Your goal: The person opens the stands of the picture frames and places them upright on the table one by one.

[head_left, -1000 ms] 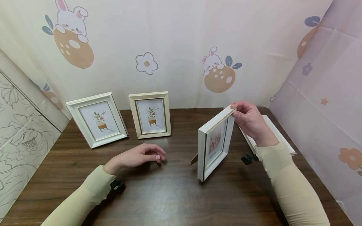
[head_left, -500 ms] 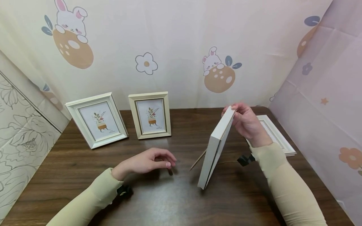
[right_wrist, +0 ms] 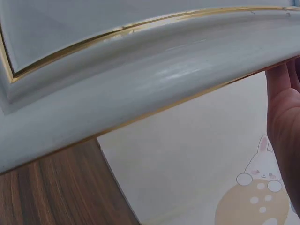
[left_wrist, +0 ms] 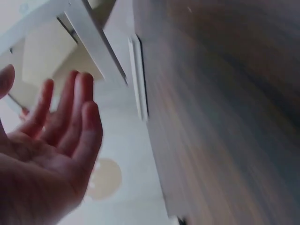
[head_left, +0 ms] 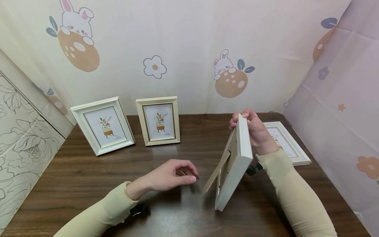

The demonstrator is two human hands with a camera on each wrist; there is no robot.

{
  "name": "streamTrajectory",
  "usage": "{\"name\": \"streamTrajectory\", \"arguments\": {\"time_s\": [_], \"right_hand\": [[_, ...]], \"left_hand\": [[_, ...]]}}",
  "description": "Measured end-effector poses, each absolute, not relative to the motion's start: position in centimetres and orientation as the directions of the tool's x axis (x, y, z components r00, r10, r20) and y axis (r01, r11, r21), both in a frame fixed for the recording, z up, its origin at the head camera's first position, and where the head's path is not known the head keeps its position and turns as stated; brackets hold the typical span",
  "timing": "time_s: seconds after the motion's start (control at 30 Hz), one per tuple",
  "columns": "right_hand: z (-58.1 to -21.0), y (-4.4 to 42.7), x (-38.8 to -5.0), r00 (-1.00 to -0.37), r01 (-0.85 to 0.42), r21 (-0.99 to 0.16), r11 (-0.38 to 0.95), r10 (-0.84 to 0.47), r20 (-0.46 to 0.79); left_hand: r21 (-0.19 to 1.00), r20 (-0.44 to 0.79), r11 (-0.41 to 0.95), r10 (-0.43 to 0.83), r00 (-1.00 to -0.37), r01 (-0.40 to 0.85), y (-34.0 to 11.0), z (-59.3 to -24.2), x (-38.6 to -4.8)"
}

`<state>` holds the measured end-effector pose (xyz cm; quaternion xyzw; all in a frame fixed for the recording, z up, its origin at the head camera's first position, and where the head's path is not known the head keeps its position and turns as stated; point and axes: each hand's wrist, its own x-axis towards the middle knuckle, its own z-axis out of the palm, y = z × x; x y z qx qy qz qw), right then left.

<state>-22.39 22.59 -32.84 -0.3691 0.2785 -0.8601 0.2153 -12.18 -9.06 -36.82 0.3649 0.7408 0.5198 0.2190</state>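
"What's behind the table [head_left: 183, 219]?"

"A pale curtain [head_left: 189, 36] printed with rabbits and flowers; the tabletop is dark woodgrain."

"Any writing?"

"Small print on the cream frame's [head_left: 160, 121] plant picture — too tiny to read."

"The hands?"

"Apart. The right hand [head_left: 257, 130] grips the top of a white, gold-edged frame [head_left: 238, 169], tilted at the table's right half, brown prop [head_left: 216, 173] out. The left hand [head_left: 171, 176] is free, fingers loosely bent, near that prop."

"Anything legible?"
"Not a single word. Only tiny dark print [head_left: 118, 137] at the lower right inside the leftmost white frame [head_left: 103, 126], too small to make out."
"And inside the cream frame [head_left: 158, 121] next to it?"
"Likewise: minute print [head_left: 169, 134] near the lower right corner, equally unreadable."
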Motion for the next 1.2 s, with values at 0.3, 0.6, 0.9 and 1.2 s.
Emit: {"name": "streamTrajectory", "arguments": {"time_s": [0.3,0.6,0.9,1.2], "right_hand": [[-32.7,22.2,-22.4,-0.615,0.168,-0.637,-0.752,-0.585,0.529],[-32.5,22.0,-22.6,-0.571,0.156,-0.617,-0.771,-0.580,0.580],[-32.6,22.1,-22.5,-0.548,0.196,-0.620,-0.760,-0.609,0.574],[-32.8,22.2,-22.4,-0.521,0.202,-0.631,-0.749,-0.628,0.578]], "left_hand": [[0.919,0.021,0.243,0.756,-0.655,0.310,-7.2,-35.9,-10.5],[0.903,0.021,0.266,0.755,-0.655,0.336,-6.8,-36.0,-10.3],[0.925,0.068,0.209,0.731,-0.679,0.318,-7.9,-35.9,-10.6],[0.924,0.081,0.224,0.679,-0.730,0.310,-9.5,-35.3,-11.5]]}}
